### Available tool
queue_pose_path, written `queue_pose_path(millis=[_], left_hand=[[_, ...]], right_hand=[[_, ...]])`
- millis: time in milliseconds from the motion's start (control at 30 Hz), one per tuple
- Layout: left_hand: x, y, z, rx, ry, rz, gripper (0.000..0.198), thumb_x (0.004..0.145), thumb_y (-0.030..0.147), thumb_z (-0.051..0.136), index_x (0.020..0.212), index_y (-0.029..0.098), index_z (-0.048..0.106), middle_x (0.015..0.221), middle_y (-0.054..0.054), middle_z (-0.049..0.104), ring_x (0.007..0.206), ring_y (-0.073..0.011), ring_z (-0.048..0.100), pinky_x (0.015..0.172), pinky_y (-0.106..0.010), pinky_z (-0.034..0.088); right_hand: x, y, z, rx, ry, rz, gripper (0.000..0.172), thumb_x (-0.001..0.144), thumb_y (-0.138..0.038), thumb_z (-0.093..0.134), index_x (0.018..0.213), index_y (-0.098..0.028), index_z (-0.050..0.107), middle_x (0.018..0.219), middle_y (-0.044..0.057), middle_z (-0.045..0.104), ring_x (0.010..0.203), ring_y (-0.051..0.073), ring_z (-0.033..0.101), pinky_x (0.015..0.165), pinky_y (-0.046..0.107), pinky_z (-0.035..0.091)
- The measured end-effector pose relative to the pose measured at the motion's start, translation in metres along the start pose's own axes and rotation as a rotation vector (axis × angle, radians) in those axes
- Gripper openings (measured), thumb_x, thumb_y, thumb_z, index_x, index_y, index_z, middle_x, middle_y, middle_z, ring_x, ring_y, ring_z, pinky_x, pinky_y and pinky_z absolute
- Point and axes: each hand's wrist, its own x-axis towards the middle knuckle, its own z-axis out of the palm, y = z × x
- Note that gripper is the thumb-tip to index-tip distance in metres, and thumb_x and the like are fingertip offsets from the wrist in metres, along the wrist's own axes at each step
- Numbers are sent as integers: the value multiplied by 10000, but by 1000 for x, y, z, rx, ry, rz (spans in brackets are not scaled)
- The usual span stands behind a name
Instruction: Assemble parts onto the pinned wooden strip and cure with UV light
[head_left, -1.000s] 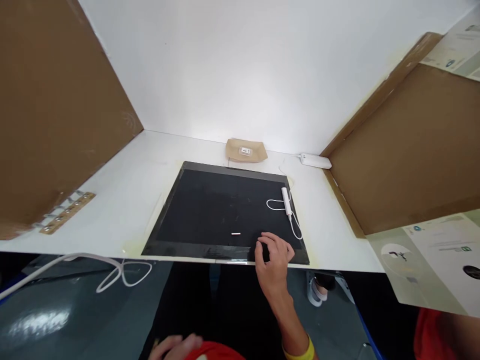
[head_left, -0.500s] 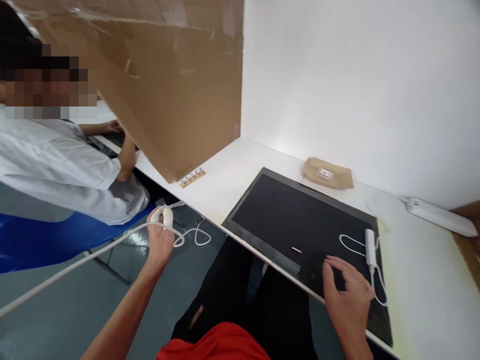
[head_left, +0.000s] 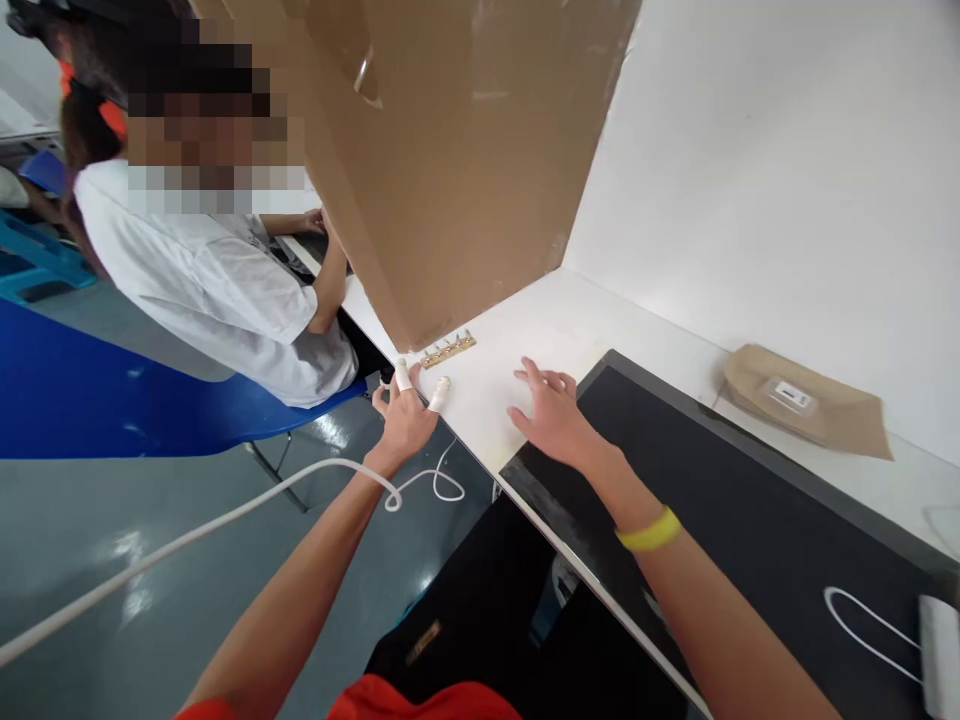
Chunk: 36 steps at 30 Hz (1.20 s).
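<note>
Cord (head_left: 225, 520), white and slack, trailing under the left wrist. Unclenched at the table's left edge, left hand (head_left: 405, 420), two fingertips capped white, just short of short brass strip of studs (head_left: 448, 349) under brown cardboard divider (head_left: 450, 150). Probably light, thin, stiff: best pinched by long edges. Flat on white tabletop (head_left: 570, 320), right hand (head_left: 551, 415), fingers splayed, holding nothing.

Counter (head_left: 525, 330): white, faintly yellowed beside the mat.
Mat (head_left: 750, 500): black, with a grey border.
Divider (head_left: 465, 150): plain brown cardboard.
Stud strip (head_left: 448, 350): tan backing with a row of silver studs.
Pouch (head_left: 806, 400): brown paper with a white label in dark print.
Cable (head_left: 225, 520): white.
Left hand (head_left: 405, 415): white covers on two fingertips.
Right hand (head_left: 551, 415): bare, with a yellow wristband (head_left: 649, 530) behind it.
Chair (head_left: 112, 390): blue.
Co-worker's shirt (head_left: 210, 280): white.
Floor (head_left: 112, 540): glossy grey.
Wall (head_left: 750, 170): white.
</note>
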Motion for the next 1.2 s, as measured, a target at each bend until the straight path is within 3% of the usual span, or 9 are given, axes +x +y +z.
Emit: queue_pose_path(millis=[100, 200, 367, 567, 700, 833, 1033, 1200], left_hand=[[1, 2, -1, 42, -15, 14, 596, 1030, 501, 459, 1523, 167, 504, 1647, -215, 456, 1575, -370, 355, 1269, -668, 132], [1, 6, -7, 94, -82, 36, 557, 1044, 461, 438, 1533, 206, 517, 1674, -200, 426, 1592, -409, 317, 1230, -740, 137], [4, 12, -15, 117, -184, 50, 484, 1070, 383, 382, 1491, 261, 586, 1681, -179, 427, 1593, -424, 323, 1197, -786, 159], [7, 14, -15, 144, -181, 169, 498, 1060, 224, 290, 1380, 253, 670, 1700, -157, 404, 1652, -404, 177, 1173, -798, 171], [14, 36, -7, -12, -170, 195, 503, 1083, 291, 269, 1476, 241, 579, 1688, -176, 417, 1636, -360, 264, 1230, -737, 143], [16, 78, 8, -129, -247, 243, 612, 1095, 497, 218, 1566, 203, 479, 1627, -205, 495, 1618, -339, 322, 1262, -655, 200], [-10, 160, 37, -237, -625, 606, 738, 1082, 582, 115, 1546, 185, 529, 1725, -161, 350, 1666, -339, 180, 1301, -634, 110], [-32, 214, 69, -257, -875, 865, 719, 1088, 572, 169, 1624, 156, 405, 1728, -176, 339, 1668, -303, 185, 1305, -622, 28]], right_hand=[[63, 3, 31, 27, -10, -15, 897, 864, -394, 674, 1614, -103, 277, 1543, 210, 597, 1451, 400, 455, 1229, 612, 233], [95, 2, 55, 63, 20, 14, 1040, 833, -485, 723, 1639, -91, 197, 1595, 226, 538, 1466, 428, 423, 1224, 632, 234], [107, 2, 67, 146, 63, 42, 1079, 855, -525, 707, 1660, -83, 139, 1536, 198, 605, 1471, 413, 417, 1252, 615, 169], [91, 8, 56, 249, 122, 107, 1011, 913, -534, 633, 1657, -72, 129, 1437, 186, 688, 1524, 373, 393, 1246, 600, 182], [64, 17, 34, 272, 203, 182, 924, 939, -538, 583, 1647, -110, 171, 1415, 168, 709, 1518, 357, 415, 1240, 609, 202], [19, 33, -3, 259, 366, 324, 839, 952, -506, 530, 1623, -114, 213, 1411, 169, 711, 1495, 342, 464, 1240, 601, 215], [-97, 55, -64, 165, 665, 611, 703, 953, -441, 473, 1572, -153, 309, 1379, 168, 728, 1433, 334, 534, 1203, 602, 259], [-179, 62, -81, 78, 792, 824, 640, 936, -393, 490, 1514, -148, 367, 1352, 168, 745, 1410, 317, 548, 1180, 586, 263]])
